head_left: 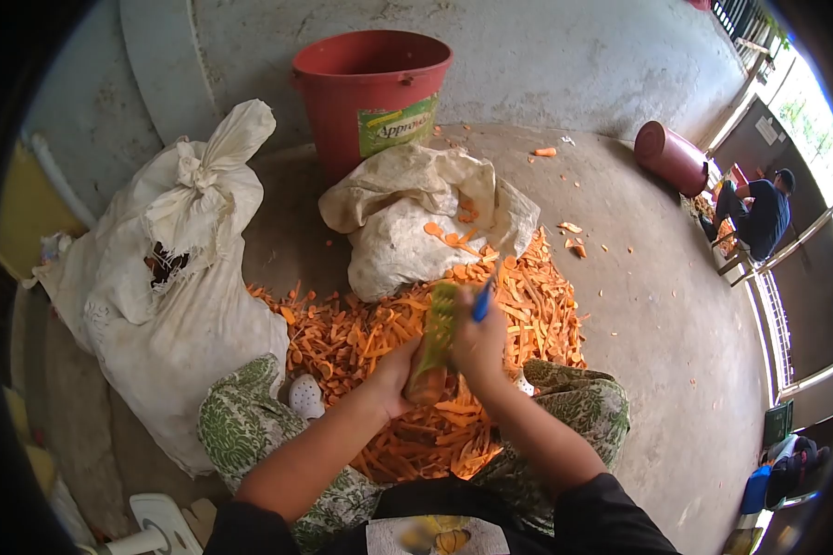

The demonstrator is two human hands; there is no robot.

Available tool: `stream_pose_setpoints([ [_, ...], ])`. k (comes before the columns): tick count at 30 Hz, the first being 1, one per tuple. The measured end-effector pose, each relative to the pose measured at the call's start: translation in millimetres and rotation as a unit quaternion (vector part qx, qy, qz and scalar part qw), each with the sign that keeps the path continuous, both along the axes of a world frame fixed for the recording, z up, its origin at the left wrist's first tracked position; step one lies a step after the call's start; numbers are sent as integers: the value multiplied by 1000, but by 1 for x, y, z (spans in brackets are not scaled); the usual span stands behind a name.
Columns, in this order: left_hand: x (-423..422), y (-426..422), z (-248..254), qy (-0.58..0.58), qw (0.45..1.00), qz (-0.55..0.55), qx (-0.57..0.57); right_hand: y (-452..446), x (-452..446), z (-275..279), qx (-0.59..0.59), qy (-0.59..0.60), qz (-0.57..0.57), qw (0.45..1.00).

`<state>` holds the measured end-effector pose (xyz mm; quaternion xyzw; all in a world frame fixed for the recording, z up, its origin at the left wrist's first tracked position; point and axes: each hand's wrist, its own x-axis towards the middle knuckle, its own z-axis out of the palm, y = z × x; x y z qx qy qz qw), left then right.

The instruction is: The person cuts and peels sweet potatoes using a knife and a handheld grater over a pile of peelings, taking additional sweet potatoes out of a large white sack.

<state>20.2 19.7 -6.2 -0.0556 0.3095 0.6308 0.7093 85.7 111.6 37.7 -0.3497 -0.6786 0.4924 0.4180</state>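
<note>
My left hand [394, 377] is closed around the lower part of a thick carrot [426, 385], held above the orange pile. A long yellow-green, patterned piece [441, 324] lies along the carrot's upper part; blur hides what it is. Close beside it, my right hand [481, 350] is wrapped round the blue handle [482, 302] of a knife, its blade [497, 270] blurred and pointing up. Beneath both hands spreads a heap of carrot peelings and cut ends [370, 328].
A crumpled white sack [393, 254] sits at the pile's far side, before a red bucket [329, 116]. On the left stands a tied, stuffed sack [185, 342]. Far right, a seated person [766, 217] is near a tipped red bin [668, 159]. Carrot scraps dot the concrete floor [676, 351].
</note>
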Motion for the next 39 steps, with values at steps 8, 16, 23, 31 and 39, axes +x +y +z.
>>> stream_pose_setpoints([
  [8, 13, -9, 13, 166, 979, -118, 18, 77, -1, -45, -29, -67, -86, 994],
  [16, -2, -2, 2, -23, 990, -67, 122, 6, 6, 0, -19, -64, 38, 997],
  [23, 7, -2, -5, 202, 971, -127, -8, 39, 0, -22, -8, -73, -35, 997],
  [31, -1, -4, 7, 46, 996, -64, 42, 24, 6, 7, -76, -54, -14, 996],
  [39, 8, 0, -1, 66, 997, -7, -27, 23, 0, -30, 37, -111, -10, 993],
])
